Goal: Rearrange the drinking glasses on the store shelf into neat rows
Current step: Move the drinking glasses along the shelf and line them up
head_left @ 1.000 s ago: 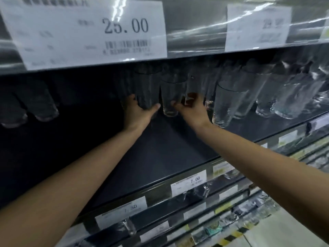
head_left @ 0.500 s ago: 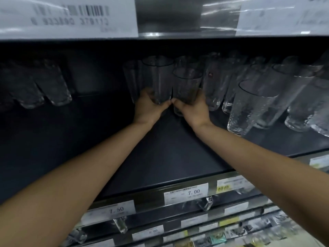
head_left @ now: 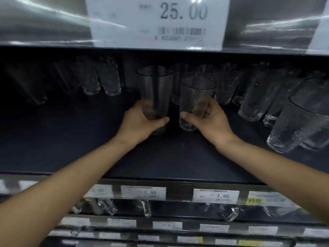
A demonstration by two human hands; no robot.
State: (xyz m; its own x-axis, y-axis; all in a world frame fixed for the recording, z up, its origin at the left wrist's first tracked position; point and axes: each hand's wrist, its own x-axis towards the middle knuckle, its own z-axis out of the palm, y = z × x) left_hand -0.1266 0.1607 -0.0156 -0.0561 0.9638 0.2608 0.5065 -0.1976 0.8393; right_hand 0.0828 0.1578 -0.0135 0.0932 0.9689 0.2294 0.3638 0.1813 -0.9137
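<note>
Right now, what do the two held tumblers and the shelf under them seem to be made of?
Left tumbler: smooth clear glass, faintly grey; the left hand shows through it. Right tumbler: clear glass, seemingly dimpled, with a thick bright base. Shelf: dark matte board, probably painted metal, though unclear.

This is a shop, in its glassware aisle. A dark shelf (head_left: 53, 139) carries many drinking glasses (head_left: 108, 77) of like kinds, standing in groups. The metal edge of the shelf above bears a large white price label (head_left: 156, 22) reading 25.00, with a barcode. The front rail below holds smaller price tags (head_left: 143, 192) marked 7.50 and 7.00. More glassware (head_left: 231, 213) stands on the lower shelves (head_left: 144, 225).
</note>
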